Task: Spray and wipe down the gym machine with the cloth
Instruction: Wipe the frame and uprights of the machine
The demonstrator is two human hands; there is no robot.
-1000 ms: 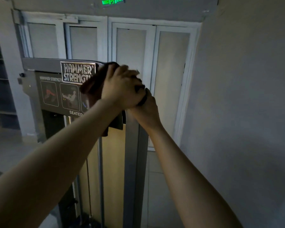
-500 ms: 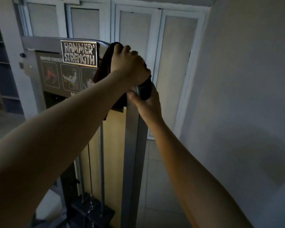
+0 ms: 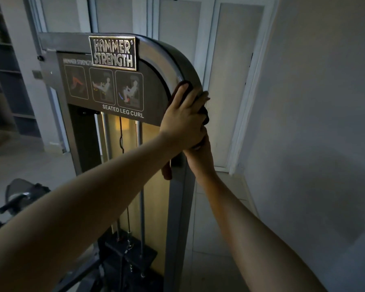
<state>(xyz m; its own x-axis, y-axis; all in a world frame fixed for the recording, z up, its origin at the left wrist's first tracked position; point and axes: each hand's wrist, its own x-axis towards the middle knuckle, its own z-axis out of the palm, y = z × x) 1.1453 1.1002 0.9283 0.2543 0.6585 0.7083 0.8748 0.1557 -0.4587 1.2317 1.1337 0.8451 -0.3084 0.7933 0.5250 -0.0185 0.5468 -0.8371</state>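
The grey Hammer Strength seated leg curl machine [image 3: 156, 49] stands in front of me, its curved frame running down into a right upright. A dark cloth [image 3: 187, 84] lies on that frame just below the curve, and one end hangs down beside the post. My left hand [image 3: 182, 116] presses the cloth against the frame with its fingers stretched out over it. My right hand [image 3: 199, 158] sits directly under the left one on the same upright, its fingers hidden behind the left hand. No spray bottle is in view.
White panelled doors [image 3: 230, 81] stand close behind the machine and a plain wall [image 3: 314, 123] closes in on the right. The weight stack [image 3: 126, 253] and guide rods sit low inside the frame. A padded machine part [image 3: 21, 194] is at lower left.
Both hands and the cloth have slid from the top curve down onto the right upright. My view has tilted down, showing the instruction placard and weight stack.
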